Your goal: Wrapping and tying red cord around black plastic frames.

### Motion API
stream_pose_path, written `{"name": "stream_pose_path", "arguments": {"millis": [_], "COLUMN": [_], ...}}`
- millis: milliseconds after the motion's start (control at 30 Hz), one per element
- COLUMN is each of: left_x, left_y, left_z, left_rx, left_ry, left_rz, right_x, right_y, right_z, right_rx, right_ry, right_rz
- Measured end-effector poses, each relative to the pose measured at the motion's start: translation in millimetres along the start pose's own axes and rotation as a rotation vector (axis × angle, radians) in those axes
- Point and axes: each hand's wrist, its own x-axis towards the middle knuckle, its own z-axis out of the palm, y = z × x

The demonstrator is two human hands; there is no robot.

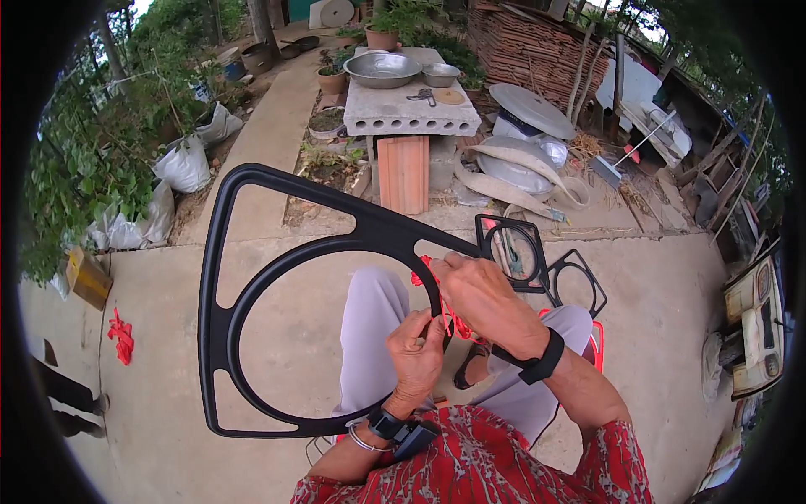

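A large black frame (220, 290) with a round opening and several corner cutouts stands tilted over my lap. My left hand (416, 354) is closed, its thumb and fingers pinching the right side of the frame's ring. Just above it, my right hand (485, 301) is closed by the same stretch of ring, with bunched red strip (454, 323) below and beside its fingers. Some of that red material shows through the opening at the ring's edge. The right fingertips are partly hidden, so their exact grip on the strip is hard to see.
Two more black frames, a larger one (537, 287) and a smaller one (599, 290), lie ahead right. A crumpled red bundle (120, 338) and a cardboard box (88, 277) sit at left, near a person's legs (71, 391). Ahead, a concrete slab table (411, 124) bears metal basins.
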Motion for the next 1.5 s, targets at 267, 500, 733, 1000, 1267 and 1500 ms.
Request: {"name": "stream_pose_path", "arguments": {"millis": [267, 500, 733, 1000, 1267, 1500], "left_x": [14.4, 13.1, 11.8, 9.6, 10.4, 7.7], "left_y": [-18.7, -44.5, -38.3, -47.8, -39.8, -35.4], "left_z": [-15.8, -35.3, -35.7, -29.2, -30.2, -23.9], "left_rx": [-0.219, -0.491, -0.587, -0.449, -0.498, -0.447], "left_ry": [0.18, 0.264, 0.246, 0.23, 0.211, 0.184], "left_rz": [-0.198, -0.527, -0.551, -0.521, -0.532, -0.495], "right_x": [43.3, 58.0, 38.2, 31.0, 1.7, -10.5], "right_y": [-5.1, -15.8, -37.1, -14.7, 21.9, 47.4], "right_z": [41.6, 94.8, 94.1, 92.9, 100.6, 132.8], "right_rx": [0.015, 0.297, 0.256, 0.348, 1.148, 1.487], "right_ry": [0.204, 0.043, 0.163, 0.207, 0.542, -0.281], "right_rz": [-0.153, -0.016, -0.023, 0.075, 0.53, 0.702]}}
